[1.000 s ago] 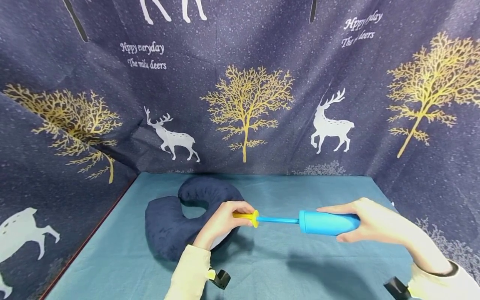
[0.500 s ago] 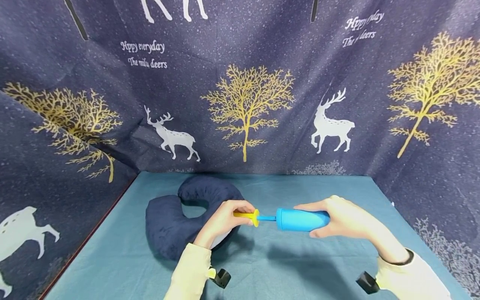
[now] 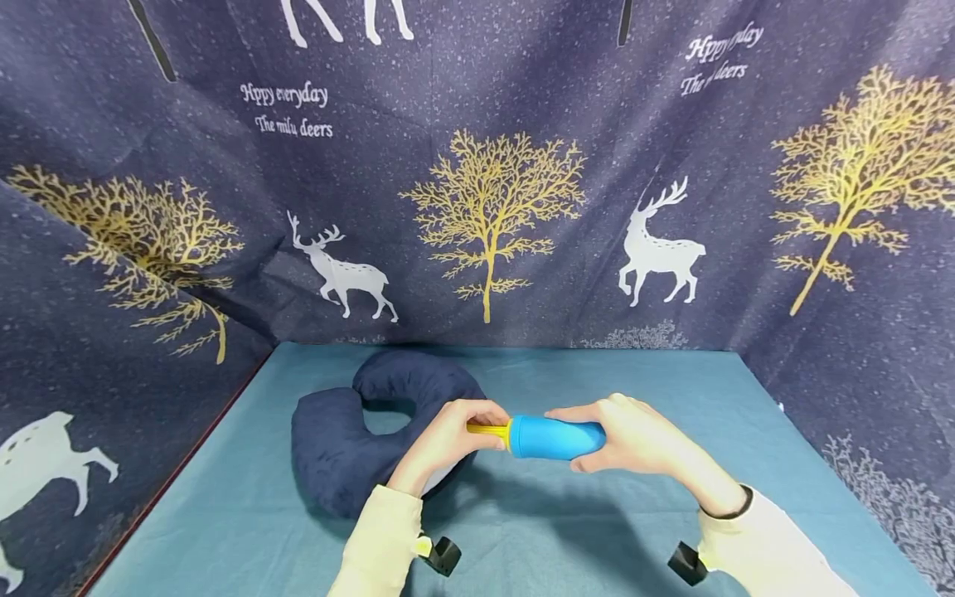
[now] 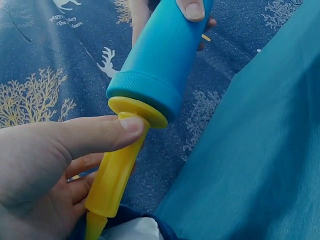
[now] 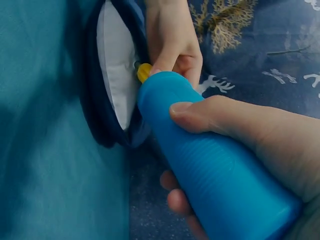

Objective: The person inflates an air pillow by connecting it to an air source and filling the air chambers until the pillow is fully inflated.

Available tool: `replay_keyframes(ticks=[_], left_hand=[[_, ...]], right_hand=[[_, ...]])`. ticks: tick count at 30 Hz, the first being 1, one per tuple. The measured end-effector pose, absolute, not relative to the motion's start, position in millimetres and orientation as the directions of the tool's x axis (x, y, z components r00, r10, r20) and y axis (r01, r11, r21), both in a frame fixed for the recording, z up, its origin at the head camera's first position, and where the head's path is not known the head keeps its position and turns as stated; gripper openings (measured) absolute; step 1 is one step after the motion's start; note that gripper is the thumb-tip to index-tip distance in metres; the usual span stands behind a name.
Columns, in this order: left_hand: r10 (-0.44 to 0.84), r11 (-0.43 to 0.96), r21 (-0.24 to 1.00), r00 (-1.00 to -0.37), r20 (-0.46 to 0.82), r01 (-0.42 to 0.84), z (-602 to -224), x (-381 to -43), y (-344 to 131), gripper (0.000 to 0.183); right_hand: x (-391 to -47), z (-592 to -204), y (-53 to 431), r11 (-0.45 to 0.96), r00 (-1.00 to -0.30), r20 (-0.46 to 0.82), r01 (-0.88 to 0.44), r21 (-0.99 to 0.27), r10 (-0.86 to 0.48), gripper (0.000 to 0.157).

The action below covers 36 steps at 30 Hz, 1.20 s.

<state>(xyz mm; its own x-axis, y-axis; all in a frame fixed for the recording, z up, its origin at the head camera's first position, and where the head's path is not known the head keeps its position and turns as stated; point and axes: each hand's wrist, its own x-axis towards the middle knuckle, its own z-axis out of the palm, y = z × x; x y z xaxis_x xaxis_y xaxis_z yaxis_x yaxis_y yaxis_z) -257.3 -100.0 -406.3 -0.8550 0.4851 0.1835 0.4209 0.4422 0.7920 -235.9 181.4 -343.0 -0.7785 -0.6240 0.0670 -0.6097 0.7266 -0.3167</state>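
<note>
A hand pump has a blue barrel [image 3: 554,438] and a yellow nozzle [image 4: 114,172] with a round flange. My left hand [image 3: 449,435] pinches the nozzle between thumb and fingers. Around the barrel's far end, my right hand [image 3: 636,433] grips with the thumb on top. The barrel's rim sits against the yellow flange, and no blue rod shows between them. A navy U-shaped neck pillow [image 3: 328,448] lies left of the pump; its white inner lining [image 5: 114,65] shows through an opening. The nozzle's tip points at this lining, beside a small dark spot; whether it is inserted, I cannot tell.
A teal cloth [image 3: 746,464] covers the table. Dark blue fabric [image 3: 552,99] printed with deer and trees hangs behind and at the sides. Black wrist cameras are strapped at the left sleeve [image 3: 380,539] and right sleeve [image 3: 761,551].
My right hand has moved left with the blue barrel, sliding it over the rod until the barrel meets the yellow flange. My left hand and the pillow have stayed nearly still.
</note>
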Motion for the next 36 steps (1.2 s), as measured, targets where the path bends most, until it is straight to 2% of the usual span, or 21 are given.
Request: replay_keyframes(ticks=[7,21,29,36], left_hand=[[0.480,0.457,0.783,-0.858,0.181,0.421,-408.0,-256.4,-100.8,0.022],[0.497,0.458,0.767,-0.845,0.198,0.449,-414.7,-257.8,-103.3,0.023],[0.497,0.451,0.766,-0.842,0.211,0.458,-415.9,-257.7,-105.4,0.024],[0.504,0.436,0.771,-0.836,0.218,0.464,-417.0,-259.2,-105.9,0.024]], right_hand=[[-233.2,-342.1,188.4,0.734,-0.786,0.059,-0.600,-0.318,-0.616,0.065],[-211.9,-323.1,245.3,0.759,-0.802,0.056,-0.583,-0.290,-0.595,0.068],[-202.8,-314.3,275.6,0.730,-0.774,0.094,-0.624,-0.280,-0.626,0.069],[-194.2,-306.2,299.7,0.725,-0.780,0.086,-0.612,-0.316,-0.620,0.069]])
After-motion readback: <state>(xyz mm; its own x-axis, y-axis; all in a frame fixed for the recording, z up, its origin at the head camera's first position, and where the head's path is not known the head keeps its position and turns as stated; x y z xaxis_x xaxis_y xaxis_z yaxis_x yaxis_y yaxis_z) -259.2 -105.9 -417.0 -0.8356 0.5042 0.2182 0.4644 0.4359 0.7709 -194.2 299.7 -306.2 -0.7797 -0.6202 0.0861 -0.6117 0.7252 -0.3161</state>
